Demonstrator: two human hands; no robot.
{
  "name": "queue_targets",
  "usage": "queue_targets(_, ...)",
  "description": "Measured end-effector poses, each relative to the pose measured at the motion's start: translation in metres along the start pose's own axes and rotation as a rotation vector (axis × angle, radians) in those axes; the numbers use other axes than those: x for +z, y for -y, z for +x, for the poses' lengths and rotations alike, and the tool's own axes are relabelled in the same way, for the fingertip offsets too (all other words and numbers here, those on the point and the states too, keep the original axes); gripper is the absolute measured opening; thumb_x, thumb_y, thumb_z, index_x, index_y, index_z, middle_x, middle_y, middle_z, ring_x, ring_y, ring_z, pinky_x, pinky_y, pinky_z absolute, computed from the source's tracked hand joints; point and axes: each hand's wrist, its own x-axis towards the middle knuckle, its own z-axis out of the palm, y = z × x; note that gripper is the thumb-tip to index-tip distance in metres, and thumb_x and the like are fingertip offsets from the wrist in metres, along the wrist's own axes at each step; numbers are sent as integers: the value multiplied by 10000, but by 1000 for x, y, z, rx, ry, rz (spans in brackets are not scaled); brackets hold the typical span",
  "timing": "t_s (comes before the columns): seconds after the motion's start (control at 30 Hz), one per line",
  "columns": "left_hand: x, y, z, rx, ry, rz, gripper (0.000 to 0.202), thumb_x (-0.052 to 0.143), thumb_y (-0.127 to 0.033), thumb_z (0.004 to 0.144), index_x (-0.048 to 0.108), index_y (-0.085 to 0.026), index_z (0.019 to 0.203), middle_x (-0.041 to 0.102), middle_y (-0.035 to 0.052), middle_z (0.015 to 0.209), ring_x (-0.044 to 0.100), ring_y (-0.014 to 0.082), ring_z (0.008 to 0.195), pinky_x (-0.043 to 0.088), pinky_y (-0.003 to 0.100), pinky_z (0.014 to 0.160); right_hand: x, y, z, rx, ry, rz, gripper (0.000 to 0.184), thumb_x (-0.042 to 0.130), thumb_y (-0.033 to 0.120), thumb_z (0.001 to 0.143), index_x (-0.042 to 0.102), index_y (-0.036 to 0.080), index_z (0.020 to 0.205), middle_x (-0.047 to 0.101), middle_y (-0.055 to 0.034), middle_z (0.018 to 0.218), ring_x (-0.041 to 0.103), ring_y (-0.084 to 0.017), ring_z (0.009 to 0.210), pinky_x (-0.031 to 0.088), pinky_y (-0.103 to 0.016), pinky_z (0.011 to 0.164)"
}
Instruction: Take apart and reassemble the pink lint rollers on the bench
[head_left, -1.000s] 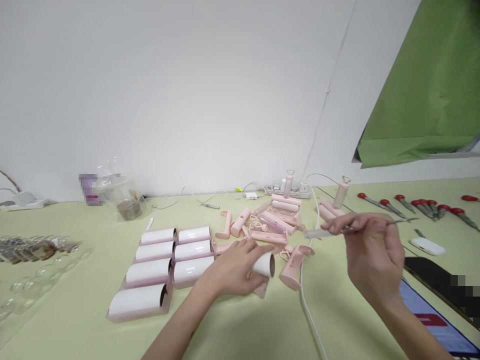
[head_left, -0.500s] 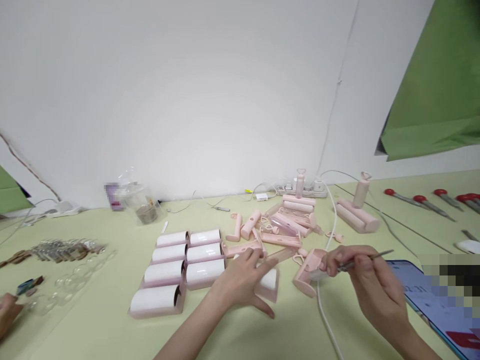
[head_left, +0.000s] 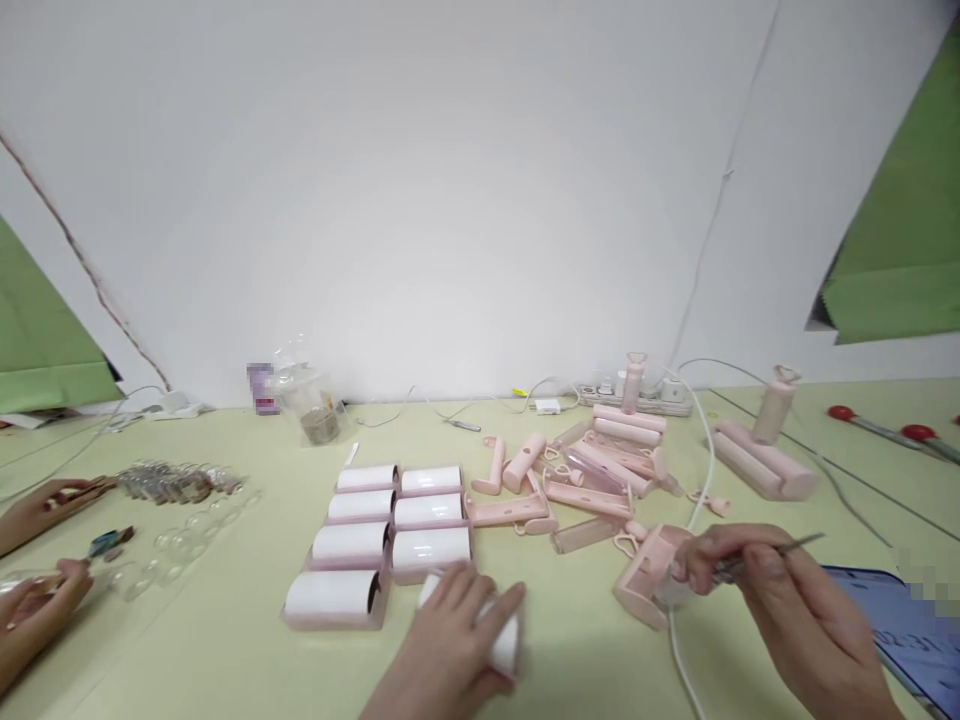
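My left hand (head_left: pixel 465 625) is closed over a white paper roll in a pink shell (head_left: pixel 508 645), low in front of the two columns of white rolls (head_left: pixel 330 595). My right hand (head_left: pixel 787 600) pinches a thin pointed metal tool (head_left: pixel 802 544), its tip sticking out to the right. Just left of those fingertips stands an open pink holder (head_left: pixel 637 590) with rounded end plates. A whitish piece shows between this holder and the fingers, too blurred to name. A white cable (head_left: pixel 679 650) passes under or behind the right fingers.
Pink shells, handles and clear tubes form a loose pile (head_left: pixel 589 495). Two assembled pink rollers (head_left: pixel 765 460) stand behind, near a power strip (head_left: pixel 667 408). A phone (head_left: pixel 874 600) lies right. Another person's hands (head_left: pixel 52 510) work at left beside clear discs (head_left: pixel 161 565).
My left hand has moved nearer with the right column's front roll and closed over it. The right hand keeps its pinch on the tool. The camera view has turned left; another person's second hand shows.
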Motion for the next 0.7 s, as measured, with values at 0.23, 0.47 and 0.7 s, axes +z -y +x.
queue_targets(0.23, 21, 60, -18, 79, -261, 278, 774, 709, -345, 604, 345, -303, 1286, 467, 51, 1297, 455, 298, 1144, 414, 432, 912, -15, 21, 84, 85, 96, -575, 295, 337, 434, 879, 522, 210, 820, 496, 8, 655, 495, -151, 615, 395, -272, 595)
queue_targets(0.47, 38, 87, -14, 94, -390, 253, 646, 610, -256, 663, 374, -328, 1260, 533, -53, 1233, 465, 226, 1145, 350, 340, 971, -16, -37, 185, 297, 19, -968, 437, 521, 394, 801, 471, 112, 1132, 524, -133, 1063, 521, -240, 953, 412, -364, 791)
queue_targets(0.7, 23, 90, -19, 15, -355, 190, 743, 598, -183, 596, 346, -306, 1284, 460, -25, 1304, 387, 264, 1199, 295, 402, 1006, -8, -72, 208, 423, -15, -992, 252, 492, 313, 858, 533, 143, 1040, 564, -55, 1016, 568, -165, 838, 477, -357, 722)
